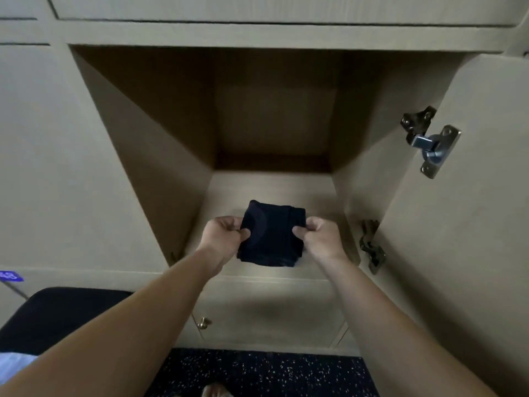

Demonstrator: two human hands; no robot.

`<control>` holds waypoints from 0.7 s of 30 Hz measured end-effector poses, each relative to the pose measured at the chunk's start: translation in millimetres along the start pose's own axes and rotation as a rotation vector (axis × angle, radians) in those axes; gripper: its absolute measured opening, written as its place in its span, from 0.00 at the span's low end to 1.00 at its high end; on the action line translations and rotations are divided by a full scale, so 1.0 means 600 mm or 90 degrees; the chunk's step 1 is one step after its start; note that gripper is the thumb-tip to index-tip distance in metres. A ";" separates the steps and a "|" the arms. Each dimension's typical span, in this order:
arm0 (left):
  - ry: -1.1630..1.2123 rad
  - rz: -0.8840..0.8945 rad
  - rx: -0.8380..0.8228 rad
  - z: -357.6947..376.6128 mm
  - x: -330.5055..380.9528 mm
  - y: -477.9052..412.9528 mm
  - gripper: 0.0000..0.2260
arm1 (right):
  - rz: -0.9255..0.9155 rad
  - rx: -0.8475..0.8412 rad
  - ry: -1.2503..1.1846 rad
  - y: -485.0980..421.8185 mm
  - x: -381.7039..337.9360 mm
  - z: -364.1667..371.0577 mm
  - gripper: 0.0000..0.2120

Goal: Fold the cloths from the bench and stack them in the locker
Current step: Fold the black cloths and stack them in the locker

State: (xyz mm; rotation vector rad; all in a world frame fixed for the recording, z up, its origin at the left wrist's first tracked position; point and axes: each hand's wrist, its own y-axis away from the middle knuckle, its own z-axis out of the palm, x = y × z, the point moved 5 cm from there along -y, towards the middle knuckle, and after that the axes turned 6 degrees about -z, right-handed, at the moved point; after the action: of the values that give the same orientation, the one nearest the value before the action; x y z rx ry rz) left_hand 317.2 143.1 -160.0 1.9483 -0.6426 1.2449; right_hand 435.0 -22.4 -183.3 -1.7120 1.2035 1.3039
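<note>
Nearest the camera, below the locker [128, 144], lies a dark speckled floor [257, 373], and to the lower left of the locker sits the dark bench [57, 319] with a pale cloth [14, 365] at its near edge. A small brass knob [203, 322] shows on the panel under the locker's opening. Both bare forearms reach up into the opening. The left hand [223, 236] pinches the left edge of a folded dark cloth [270, 233], thumb on top and fingers curled beneath; the right hand [320, 236] pinches the right edge the same way. The dark cloth sits at the front of the locker's floor, just inside the front lip; whether it rests on the floor or hangs just above it cannot be told. The locker's open door [472, 224] swings out to the right, carrying two metal hinges [429, 141]. Further in, the locker's back wall is in shadow.
</note>
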 end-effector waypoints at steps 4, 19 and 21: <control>0.011 0.006 -0.024 0.016 -0.006 -0.052 0.13 | 0.016 0.023 -0.012 -0.042 0.021 0.007 0.06; -0.017 0.016 0.018 0.035 -0.084 -0.119 0.09 | -0.030 0.045 0.067 -0.069 0.081 0.044 0.07; -0.055 0.026 0.036 0.033 -0.090 -0.127 0.12 | -0.033 0.061 0.110 -0.069 0.080 0.044 0.14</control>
State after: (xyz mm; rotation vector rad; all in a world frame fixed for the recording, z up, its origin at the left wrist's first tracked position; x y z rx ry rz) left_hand 361.5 175.8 -237.9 2.0539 -0.7013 1.2210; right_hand 468.3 2.8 -237.9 -1.8028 1.2884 1.0677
